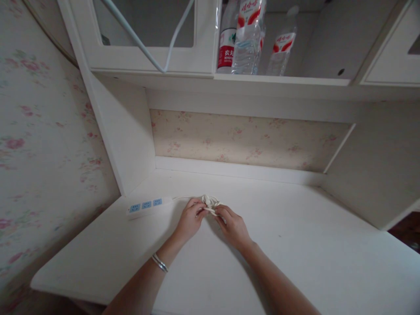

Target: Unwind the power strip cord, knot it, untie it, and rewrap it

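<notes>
A white power strip (149,208) with three blue socket faces lies on the desk, left of my hands. From its right end a thin white cord runs to a bundled, looped power cord (210,202) in the middle. My left hand (192,218) pinches the bundle from its left side. On the other side my right hand (229,223) has its fingers closed on the cord loops. A pale plug-like lump shows among the loops, too small to make out well. The fingertips partly hide the lower loops.
The white desk (288,253) has a hutch above it. Plastic bottles (247,43) stand on its open shelf. A bent white cable or rod (141,43) hangs before the left cabinet door. Side panels (370,166) and flowered wallpaper (42,131) bound the desk.
</notes>
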Demonstrator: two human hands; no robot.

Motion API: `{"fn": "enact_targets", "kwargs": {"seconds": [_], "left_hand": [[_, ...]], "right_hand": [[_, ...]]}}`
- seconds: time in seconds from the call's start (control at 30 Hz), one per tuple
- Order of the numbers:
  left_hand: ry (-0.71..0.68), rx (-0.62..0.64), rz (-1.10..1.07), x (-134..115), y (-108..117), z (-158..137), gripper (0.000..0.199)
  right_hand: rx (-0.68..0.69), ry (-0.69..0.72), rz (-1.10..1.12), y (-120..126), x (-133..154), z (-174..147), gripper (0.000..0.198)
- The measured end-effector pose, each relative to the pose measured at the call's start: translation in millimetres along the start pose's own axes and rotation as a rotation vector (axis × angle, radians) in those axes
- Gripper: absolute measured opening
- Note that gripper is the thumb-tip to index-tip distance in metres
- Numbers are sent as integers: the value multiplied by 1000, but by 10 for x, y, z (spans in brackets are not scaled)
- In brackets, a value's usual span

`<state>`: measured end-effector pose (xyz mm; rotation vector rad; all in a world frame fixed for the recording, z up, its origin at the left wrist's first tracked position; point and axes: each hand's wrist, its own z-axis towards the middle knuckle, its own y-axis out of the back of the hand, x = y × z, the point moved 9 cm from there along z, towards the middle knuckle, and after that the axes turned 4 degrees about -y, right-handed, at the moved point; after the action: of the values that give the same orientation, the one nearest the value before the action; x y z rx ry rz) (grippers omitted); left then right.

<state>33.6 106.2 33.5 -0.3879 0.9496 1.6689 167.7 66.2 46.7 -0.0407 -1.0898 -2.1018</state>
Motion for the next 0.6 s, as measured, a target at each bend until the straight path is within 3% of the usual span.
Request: {"fn": "enact_targets", "kwargs": {"seconds": [0.3,0.47,0.6], "left_hand": [[-16,-175,243,-91,267,29,13],[-137,-59,320,-199,167,43,23],[-139,-75,349,-176,145,33,30]], "right_hand": [[-17,-43,21,5,-31,1,17],[-6,-104,34,-14,-106,-3,18],[-10,-89,80,-6,-73,5,18]]}}
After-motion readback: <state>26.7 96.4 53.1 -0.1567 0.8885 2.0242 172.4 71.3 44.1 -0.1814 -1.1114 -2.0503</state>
